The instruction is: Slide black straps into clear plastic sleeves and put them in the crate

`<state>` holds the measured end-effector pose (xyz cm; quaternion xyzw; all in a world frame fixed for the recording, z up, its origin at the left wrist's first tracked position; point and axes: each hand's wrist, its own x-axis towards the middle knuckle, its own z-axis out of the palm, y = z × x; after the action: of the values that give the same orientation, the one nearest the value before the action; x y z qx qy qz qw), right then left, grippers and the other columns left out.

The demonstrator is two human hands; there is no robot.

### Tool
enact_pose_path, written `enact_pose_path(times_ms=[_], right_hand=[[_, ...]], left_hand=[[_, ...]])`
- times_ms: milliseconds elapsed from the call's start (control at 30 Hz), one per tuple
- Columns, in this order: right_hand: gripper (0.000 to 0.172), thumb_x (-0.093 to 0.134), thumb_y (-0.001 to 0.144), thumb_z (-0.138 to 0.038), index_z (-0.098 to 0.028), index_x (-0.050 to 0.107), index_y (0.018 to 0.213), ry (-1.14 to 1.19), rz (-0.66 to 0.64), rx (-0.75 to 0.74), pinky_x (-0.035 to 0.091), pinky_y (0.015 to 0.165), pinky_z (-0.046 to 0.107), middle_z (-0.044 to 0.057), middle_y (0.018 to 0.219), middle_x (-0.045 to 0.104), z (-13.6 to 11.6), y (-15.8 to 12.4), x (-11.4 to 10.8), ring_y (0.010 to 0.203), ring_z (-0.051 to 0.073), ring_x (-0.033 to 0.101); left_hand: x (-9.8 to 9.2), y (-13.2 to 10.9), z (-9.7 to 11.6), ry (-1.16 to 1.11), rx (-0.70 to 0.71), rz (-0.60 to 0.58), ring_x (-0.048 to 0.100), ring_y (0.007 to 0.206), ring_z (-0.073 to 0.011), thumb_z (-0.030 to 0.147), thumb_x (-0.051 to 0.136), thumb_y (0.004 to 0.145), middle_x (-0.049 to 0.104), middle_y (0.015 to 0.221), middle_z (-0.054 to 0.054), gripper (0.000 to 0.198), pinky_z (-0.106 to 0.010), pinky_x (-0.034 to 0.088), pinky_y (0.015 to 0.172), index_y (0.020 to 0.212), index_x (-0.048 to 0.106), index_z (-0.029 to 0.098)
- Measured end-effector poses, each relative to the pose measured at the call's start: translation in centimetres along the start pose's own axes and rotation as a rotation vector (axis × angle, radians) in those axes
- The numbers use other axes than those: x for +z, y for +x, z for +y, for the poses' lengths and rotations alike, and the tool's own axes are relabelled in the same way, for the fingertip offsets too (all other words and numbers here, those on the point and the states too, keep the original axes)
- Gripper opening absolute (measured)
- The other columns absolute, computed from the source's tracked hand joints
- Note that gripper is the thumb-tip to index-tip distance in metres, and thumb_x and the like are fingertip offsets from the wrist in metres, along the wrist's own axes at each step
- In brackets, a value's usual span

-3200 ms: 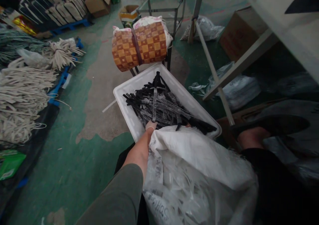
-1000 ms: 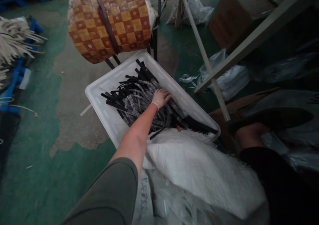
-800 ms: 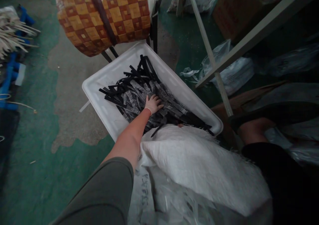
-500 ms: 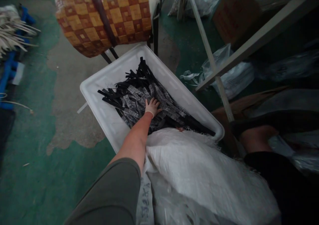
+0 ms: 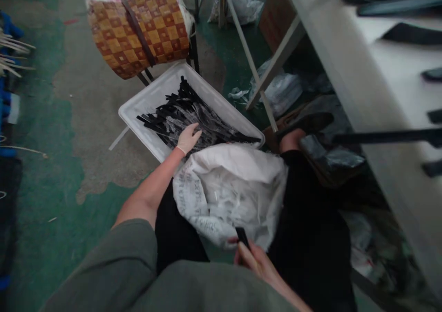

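My left hand (image 5: 188, 138), in a thin pale glove, rests with fingers spread on a heap of black and grey printed straps (image 5: 193, 118) inside a white plastic tub (image 5: 145, 102) on the floor. My right hand (image 5: 252, 259) is low in view near my lap, fingers pinched around a short black strap (image 5: 241, 236). Between the hands a white woven sack (image 5: 231, 192) lies open over my lap, with pale plastic pieces inside.
A chair with a checked brown cushion (image 5: 138, 26) stands behind the tub. A white worktable (image 5: 362, 72) with dark straps on it runs along the right, with its slanted leg (image 5: 248, 59) and plastic bags (image 5: 279, 89) beneath. The green floor (image 5: 51, 164) lies at left.
The view pulled back and swung right, bringing the worktable and my right hand with a black strap into view. The sack's mouth now shows open. My left hand stays on the straps.
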<state>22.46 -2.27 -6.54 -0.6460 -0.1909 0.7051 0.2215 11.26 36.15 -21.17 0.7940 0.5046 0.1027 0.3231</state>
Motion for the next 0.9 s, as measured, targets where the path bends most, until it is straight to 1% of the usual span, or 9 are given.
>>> enact_pose_path(times_ms=[67, 167, 267, 367, 467, 567, 700, 800, 900], right_hand=[[0.059, 0.033, 0.095, -0.064, -0.02, 0.058, 0.126, 0.137, -0.031, -0.05, 0.045, 0.046, 0.026, 0.001, 0.067, 0.063, 0.7, -1.9, 0.7, 0.045, 0.012, 0.047], [0.069, 0.036, 0.092, -0.065, -0.013, 0.051, 0.135, 0.256, -0.036, -0.187, 0.042, 0.042, 0.025, 0.001, 0.064, 0.064, 0.9, -3.0, 0.4, 0.036, 0.008, 0.034], [0.072, 0.034, 0.093, -0.063, -0.009, 0.045, 0.14, 0.276, -0.033, -0.299, 0.045, 0.044, 0.027, 0.002, 0.065, 0.066, 1.3, -3.4, -0.1, 0.035, 0.008, 0.032], [0.069, 0.035, 0.094, -0.059, -0.01, 0.041, 0.143, 0.141, 0.006, -0.402, 0.047, 0.045, 0.028, 0.001, 0.066, 0.065, 2.0, -4.1, 0.1, 0.037, 0.01, 0.039], [0.056, 0.035, 0.097, -0.051, -0.014, 0.048, 0.137, -0.089, 0.08, -0.531, 0.046, 0.047, 0.025, 0.002, 0.071, 0.065, 2.6, -5.2, 0.8, 0.05, 0.014, 0.054], [0.042, 0.032, 0.1, -0.042, -0.015, 0.056, 0.122, -0.287, 0.135, -0.654, 0.046, 0.054, 0.024, 0.004, 0.07, 0.066, 2.6, -6.3, 1.1, 0.061, 0.016, 0.06], [0.034, 0.032, 0.101, -0.034, -0.017, 0.059, 0.111, -0.421, 0.219, -0.737, 0.045, 0.064, 0.026, 0.003, 0.07, 0.068, 2.3, -7.1, 1.1, 0.065, 0.016, 0.062], [0.036, 0.031, 0.102, -0.034, -0.016, 0.06, 0.111, -0.401, 0.228, -0.785, 0.046, 0.067, 0.027, 0.004, 0.074, 0.07, 2.1, -7.2, 1.0, 0.067, 0.016, 0.064], [0.041, 0.03, 0.102, -0.035, -0.014, 0.06, 0.117, -0.412, 0.235, -0.832, 0.047, 0.067, 0.027, 0.007, 0.08, 0.071, 2.2, -7.1, 0.9, 0.067, 0.017, 0.064]], left_hand=[[-3.3, -6.6, 2.1, -0.142, 0.032, 0.03, 0.055, 0.123, -0.0191, 0.034, 0.049, 0.089, 0.064, 0.129, -0.006, 0.039, -0.034, 0.038, 0.111, 0.124, 0.062, 0.022], [-6.1, -18.0, 6.2, -0.344, -0.027, -0.055, 0.062, 0.112, -0.0193, 0.036, 0.05, 0.089, 0.071, 0.114, -0.001, 0.029, -0.033, 0.044, 0.106, 0.107, 0.07, 0.027], [-5.4, -28.4, 11.0, -0.56, -0.145, -0.263, 0.065, 0.105, -0.0208, 0.037, 0.055, 0.086, 0.073, 0.105, -0.001, 0.023, -0.034, 0.047, 0.102, 0.097, 0.072, 0.027], [-3.3, -35.1, 15.1, -0.771, -0.179, -0.472, 0.066, 0.101, -0.0225, 0.04, 0.063, 0.083, 0.073, 0.107, -0.006, 0.033, -0.035, 0.05, 0.095, 0.11, 0.07, 0.022], [-2.3, -37.5, 17.6, -0.81, -0.114, -0.514, 0.066, 0.092, -0.0214, 0.04, 0.067, 0.081, 0.073, 0.1, -0.007, 0.035, -0.034, 0.051, 0.089, 0.107, 0.071, 0.017], [-2.4, -37.6, 18.6, -0.799, -0.091, -0.45, 0.064, 0.082, -0.0186, 0.039, 0.069, 0.08, 0.071, 0.085, -0.005, 0.027, -0.031, 0.05, 0.083, 0.092, 0.073, 0.015], [-2.2, -37.1, 19.0, -0.888, -0.153, -0.417, 0.062, 0.072, -0.0163, 0.039, 0.072, 0.076, 0.069, 0.077, -0.003, 0.03, -0.03, 0.05, 0.074, 0.095, 0.071, 0.015], [-1.9, -37.0, 19.1, -0.807, -0.034, -0.346, 0.061, 0.073, -0.0156, 0.036, 0.072, 0.076, 0.068, 0.079, -0.002, 0.025, -0.031, 0.049, 0.077, 0.092, 0.071, 0.017], [-1.8, -36.9, 18.9, -0.655, 0.111, -0.228, 0.061, 0.084, -0.017, 0.032, 0.075, 0.074, 0.068, 0.085, -0.004, 0.019, -0.031, 0.047, 0.086, 0.086, 0.072, 0.018]])
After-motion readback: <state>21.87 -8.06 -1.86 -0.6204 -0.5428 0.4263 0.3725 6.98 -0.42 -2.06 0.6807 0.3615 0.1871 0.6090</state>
